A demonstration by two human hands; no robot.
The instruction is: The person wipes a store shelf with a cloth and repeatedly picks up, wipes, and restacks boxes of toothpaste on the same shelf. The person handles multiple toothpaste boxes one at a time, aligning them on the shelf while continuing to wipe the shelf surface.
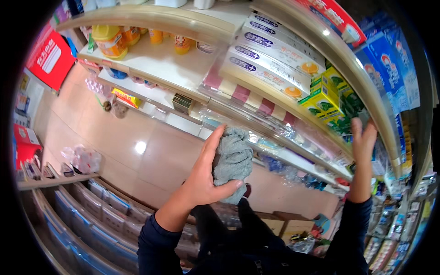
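My left hand (206, 178) grips a crumpled grey-green cloth (233, 154), thumb on the near side and fingers along the far side. It is held in front of the shelves, above the floor. Off to the right, my right hand (363, 139) reaches in below the edge of an upper shelf (364, 65). Its thumb and fingers are apart, with nothing visible between them. Beside it stand yellow and green boxes (323, 99), some dark green; whether the fingertips touch them cannot be made out. White toothpaste cartons (268, 65) lie stacked to their left.
Yellow-capped orange bottles (110, 41) stand on the shelf at upper left. Blue cartons (385, 65) fill the upper right shelf. Lower shelves hold plastic-wrapped goods (292, 172). Behind me is a divided rack (92, 213). A plastic bag (82, 158) lies at left, and cardboard boxes (295, 228) stand near my legs.
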